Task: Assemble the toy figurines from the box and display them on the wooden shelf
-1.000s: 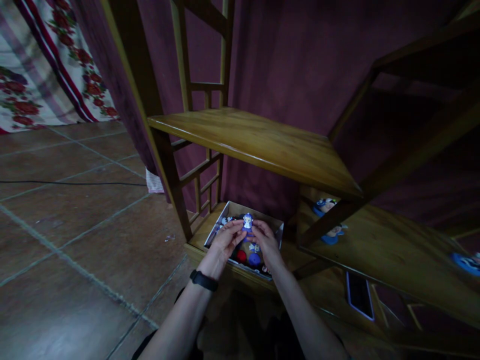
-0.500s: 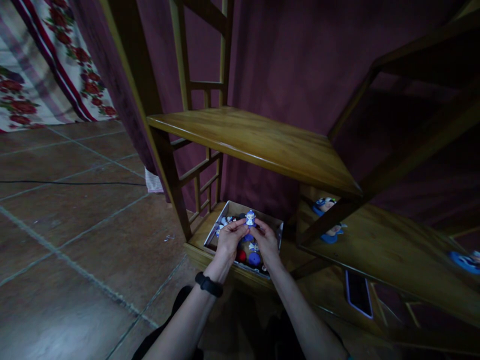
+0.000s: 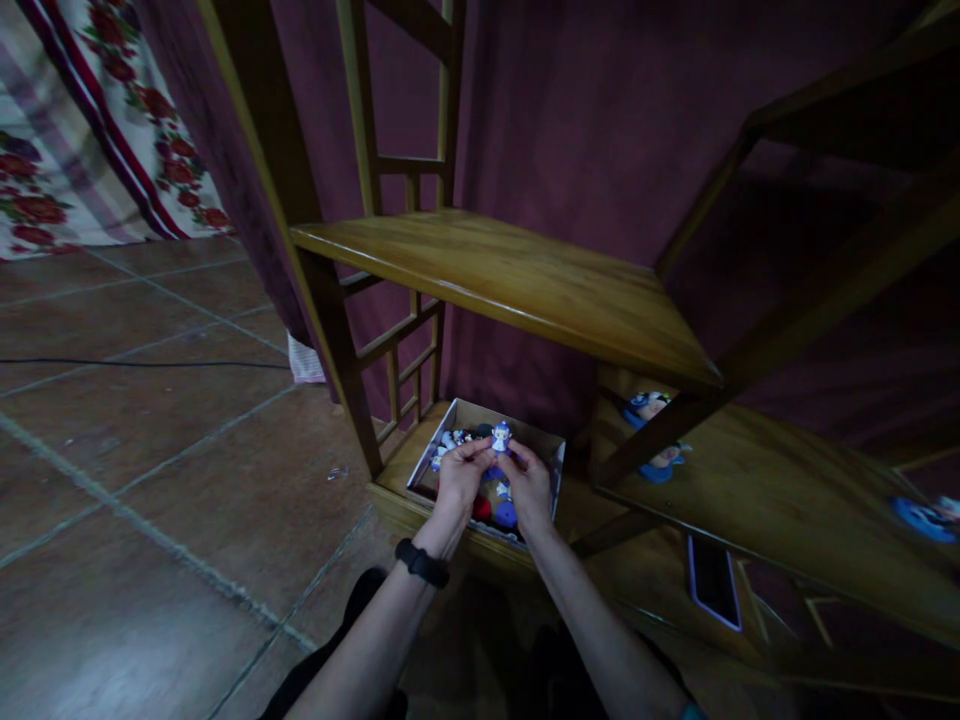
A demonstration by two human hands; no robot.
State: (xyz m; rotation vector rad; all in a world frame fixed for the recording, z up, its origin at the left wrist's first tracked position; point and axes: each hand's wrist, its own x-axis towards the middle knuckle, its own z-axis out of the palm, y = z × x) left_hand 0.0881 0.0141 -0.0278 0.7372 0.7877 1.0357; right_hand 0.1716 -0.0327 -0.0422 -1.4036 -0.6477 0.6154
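Observation:
Between the fingertips of my left hand (image 3: 461, 480) and my right hand (image 3: 528, 488) is a small blue-and-white figurine (image 3: 501, 437), held upright. Both hands are closed on it from either side, low over a shallow open box (image 3: 555, 468) on the bottom shelf. Inside the box lie several other small figures, along with a red round piece (image 3: 481, 508) and a blue-purple round piece (image 3: 506, 514). My hands and wrists cover part of the box's contents.
Above the box juts a wooden shelf board (image 3: 495, 270), joined to a slatted side frame (image 3: 367, 330). To the right, blue figures (image 3: 657, 466) sit on another shelf (image 3: 780, 490). A phone (image 3: 714, 580) lies lower down. A cable (image 3: 142, 364) crosses the tiled floor.
Little differs. The figurine stays in both hands over the box, and the whole view has shifted very slightly.

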